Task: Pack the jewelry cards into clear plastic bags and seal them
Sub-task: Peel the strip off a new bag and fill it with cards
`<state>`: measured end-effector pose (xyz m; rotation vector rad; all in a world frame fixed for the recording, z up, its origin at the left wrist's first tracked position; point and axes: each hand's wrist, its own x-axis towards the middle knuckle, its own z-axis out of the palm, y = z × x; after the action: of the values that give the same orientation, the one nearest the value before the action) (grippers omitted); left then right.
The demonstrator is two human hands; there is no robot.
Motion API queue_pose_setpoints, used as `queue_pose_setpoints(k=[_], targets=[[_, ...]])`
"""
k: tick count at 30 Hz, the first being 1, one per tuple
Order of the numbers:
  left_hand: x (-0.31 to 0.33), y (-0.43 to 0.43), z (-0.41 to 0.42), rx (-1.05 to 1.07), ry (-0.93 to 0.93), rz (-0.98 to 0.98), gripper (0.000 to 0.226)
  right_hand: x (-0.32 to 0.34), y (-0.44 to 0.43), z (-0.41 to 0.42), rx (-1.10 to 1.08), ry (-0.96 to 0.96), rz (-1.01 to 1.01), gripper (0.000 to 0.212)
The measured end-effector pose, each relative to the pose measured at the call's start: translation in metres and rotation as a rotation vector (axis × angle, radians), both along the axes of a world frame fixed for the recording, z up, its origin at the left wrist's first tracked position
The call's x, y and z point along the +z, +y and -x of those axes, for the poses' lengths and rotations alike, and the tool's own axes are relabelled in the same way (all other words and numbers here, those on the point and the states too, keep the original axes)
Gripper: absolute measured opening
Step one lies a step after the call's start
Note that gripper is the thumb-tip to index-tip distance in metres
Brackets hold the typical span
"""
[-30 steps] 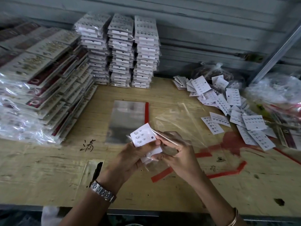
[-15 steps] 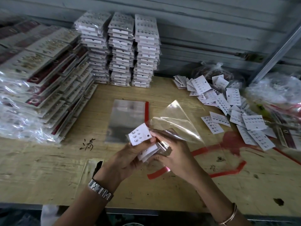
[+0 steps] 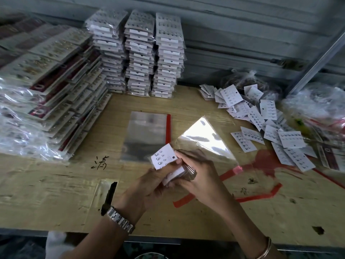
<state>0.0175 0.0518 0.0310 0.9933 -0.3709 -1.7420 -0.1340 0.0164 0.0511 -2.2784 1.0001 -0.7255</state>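
L hand (image 3: 149, 187), R hand (image 3: 203, 181) close together — fingers curled, gripping.

Held cards (image 3: 164, 156): white, studded, fanned, tilted, against the bag.
Clear bag (image 3: 203, 142): lifted, glossy.
Loose cards (image 3: 261, 116): scattered at right.
Flat bags (image 3: 147, 133): lying centre, red-edged.

Has raised the thin clear plastic bag (image 3: 205, 136) above the pale wooden table (image 3: 56, 193), spreading it into a bright, glaring triangle.

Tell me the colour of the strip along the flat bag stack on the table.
Red. The strip shows best in the head view.
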Motion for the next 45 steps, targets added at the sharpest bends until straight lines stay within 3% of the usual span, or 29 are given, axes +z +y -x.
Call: queue_pose_setpoints(k=[2,7,10,14,16,20,26,28,30,33,34,35,37,38,39,41,42,45], targets=[[-0.001,0.000,0.001,0.006,-0.026,0.003,0.064,-0.001,0.001,-0.001,-0.031,0.012,0.058,0.079],[0.001,0.000,-0.003,-0.036,-0.013,0.058,0.051,-0.004,0.002,-0.003,-0.074,-0.034,0.175,0.070],[0.001,0.000,-0.006,-0.059,-0.001,0.065,0.048,-0.004,0.002,-0.004,-0.045,-0.058,0.077,0.077],[0.003,0.000,-0.010,-0.079,0.067,0.039,0.017,0.004,-0.001,0.001,0.069,0.007,-0.111,0.093],[0.003,0.000,-0.010,-0.080,0.061,0.024,0.020,0.006,-0.002,0.001,0.056,0.029,0.001,0.094],[0.004,0.001,-0.007,-0.085,-0.001,0.056,0.051,0.010,0.003,-0.007,-0.046,0.022,0.080,0.090],[0.003,0.002,-0.007,-0.030,-0.018,0.055,0.024,-0.001,0.009,-0.013,-0.042,0.061,0.042,0.091],[0.001,0.002,-0.007,0.043,-0.008,0.085,0.013,-0.001,0.007,-0.007,0.036,0.001,-0.070,0.088],[-0.002,0.002,-0.008,0.131,0.011,0.121,0.017,0.001,0.007,-0.001,0.070,-0.112,-0.248,0.074],[-0.005,0.002,-0.010,0.283,0.006,0.134,0.018,0.003,0.014,-0.007,-0.148,-0.501,-0.302,0.033],[-0.006,0.002,-0.010,0.314,-0.018,0.137,0.016,0.001,0.018,-0.010,-0.280,-0.627,-0.295,0.033],[-0.005,0.003,-0.009,0.337,-0.040,0.138,0.014,0.001,0.021,-0.014,-0.396,-0.684,-0.294,0.046],[-0.004,0.004,-0.004,0.359,-0.040,0.143,0.021,-0.001,0.023,-0.022,-0.549,-0.611,-0.399,0.083],[-0.003,0.004,-0.001,0.356,-0.029,0.147,0.029,0.000,0.023,-0.025,-0.562,-0.597,-0.536,0.092],[-0.001,0.005,0.003,0.351,-0.025,0.147,0.036,0.002,0.022,-0.028,-0.531,-0.642,-0.664,0.084],[0.003,0.006,0.009,0.349,-0.028,0.148,0.043,0.003,0.017,-0.030,-0.420,-0.772,-0.806,0.042],[0.005,0.006,0.012,0.352,-0.026,0.159,0.040,0.003,0.015,-0.031,-0.388,-0.826,-0.852,0.032],[0.011,0.008,0.013,0.356,-0.023,0.191,0.021,0.000,0.011,-0.032,-0.460,-0.917,-0.897,0.035]])
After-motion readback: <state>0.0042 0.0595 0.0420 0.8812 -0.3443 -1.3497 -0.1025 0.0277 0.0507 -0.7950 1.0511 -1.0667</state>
